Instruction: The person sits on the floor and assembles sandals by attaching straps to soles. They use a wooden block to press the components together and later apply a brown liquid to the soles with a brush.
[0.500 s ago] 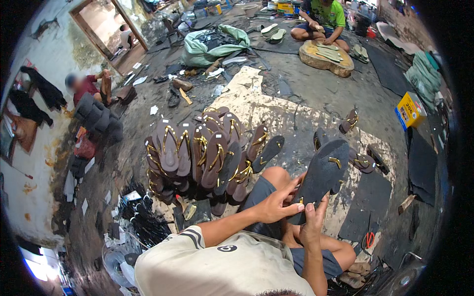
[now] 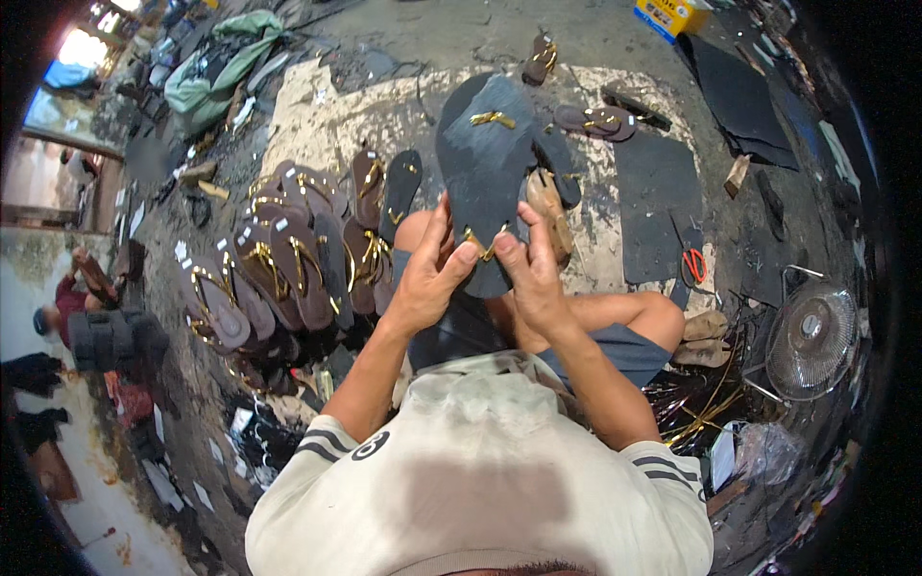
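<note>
Both hands hold a dark sandal (image 2: pixel 488 158) in front of me, its underside up. A gold strap end sticks out near the far end, and gold strap pieces show at holes near my thumbs. My left hand (image 2: pixel 429 274) grips the near left edge, thumb on the sole. My right hand (image 2: pixel 535 276) grips the right edge the same way. Partly hidden behind the sandal are a tan, wooden-looking piece (image 2: pixel 549 219) and another dark sandal (image 2: pixel 560 173). To the left stand several brown sandals (image 2: pixel 305 274) with gold straps, packed closely together.
Dark flat sheets (image 2: pixel 661 206) lie to the right, with red-handled scissors (image 2: pixel 693 266) on one. A fan (image 2: pixel 812 331) stands farther right. More sandals (image 2: pixel 595 122) lie ahead on the pale floor covering (image 2: pixel 370 101). Another person (image 2: pixel 75 293) sits at far left.
My view has turned right and down. The sandal has stayed in both hands and now points more straight ahead; both thumbs have come to the gold strap pieces.
</note>
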`<state>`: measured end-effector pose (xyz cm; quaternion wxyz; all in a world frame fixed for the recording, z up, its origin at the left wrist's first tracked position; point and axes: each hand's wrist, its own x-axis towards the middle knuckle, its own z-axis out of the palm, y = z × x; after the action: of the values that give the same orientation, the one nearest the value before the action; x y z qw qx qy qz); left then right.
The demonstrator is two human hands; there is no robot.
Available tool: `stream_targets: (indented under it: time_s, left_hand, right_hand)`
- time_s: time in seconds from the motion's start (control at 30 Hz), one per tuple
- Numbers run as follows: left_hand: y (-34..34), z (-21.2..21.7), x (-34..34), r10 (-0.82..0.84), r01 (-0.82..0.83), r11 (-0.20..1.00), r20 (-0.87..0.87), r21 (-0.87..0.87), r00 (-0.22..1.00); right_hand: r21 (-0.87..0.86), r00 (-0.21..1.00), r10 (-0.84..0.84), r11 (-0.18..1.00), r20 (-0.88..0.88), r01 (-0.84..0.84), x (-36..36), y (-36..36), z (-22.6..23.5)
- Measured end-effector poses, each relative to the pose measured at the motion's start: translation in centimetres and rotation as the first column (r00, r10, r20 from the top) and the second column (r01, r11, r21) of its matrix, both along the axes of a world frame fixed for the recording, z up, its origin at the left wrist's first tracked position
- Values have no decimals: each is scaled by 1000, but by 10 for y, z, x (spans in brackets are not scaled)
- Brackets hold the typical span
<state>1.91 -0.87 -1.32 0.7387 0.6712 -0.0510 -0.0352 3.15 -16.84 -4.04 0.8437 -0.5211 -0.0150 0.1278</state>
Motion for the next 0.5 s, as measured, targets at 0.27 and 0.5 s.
stream_targets:
  time_s: [0.27,0.5]
  left_hand:
    - [2,-6,35,49,-47,741,-15,-670,999]
    - [111,-106,118,490,-490,871,-22,-28,872]
  right_hand:
    - [-247,910,-135,937,392,246,14,20,-6]
    - [-349,974,192,927,118,-140,53,17,-30]
